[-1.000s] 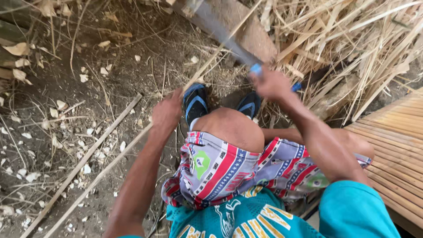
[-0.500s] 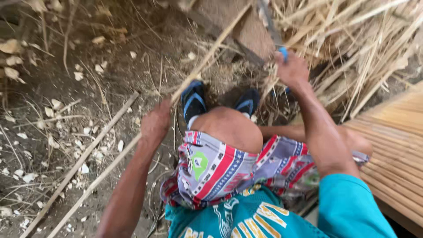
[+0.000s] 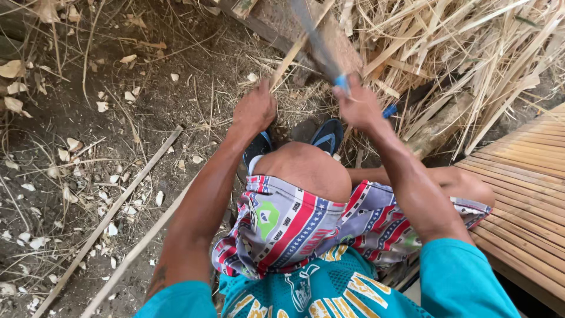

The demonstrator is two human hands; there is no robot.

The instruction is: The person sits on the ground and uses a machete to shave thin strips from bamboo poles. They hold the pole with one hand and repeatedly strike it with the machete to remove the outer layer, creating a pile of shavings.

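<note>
My left hand point(image 3: 254, 109) grips a long thin bamboo strip point(image 3: 288, 62) that runs from the upper middle down past my arm toward the lower left. My right hand point(image 3: 359, 106) holds a big knife point(image 3: 315, 38) by its blue handle, the grey blade slanting up and left over the strip. A wooden block point(image 3: 338, 41) lies on the ground just beyond both hands. My bent knee sits below the hands, with blue sandals point(image 3: 328, 135) on my feet.
A heap of dry split bamboo and shavings point(image 3: 471, 53) fills the upper right. A slatted bamboo platform point(image 3: 524, 176) lies at the right. Another long strip point(image 3: 112, 215) and pale chips point(image 3: 70, 144) lie on the dirt at left.
Both hands have risen toward the wooden block. The knife blade has swung from lying across the top to standing steeper above the strip, and the left hand has slid further up the strip.
</note>
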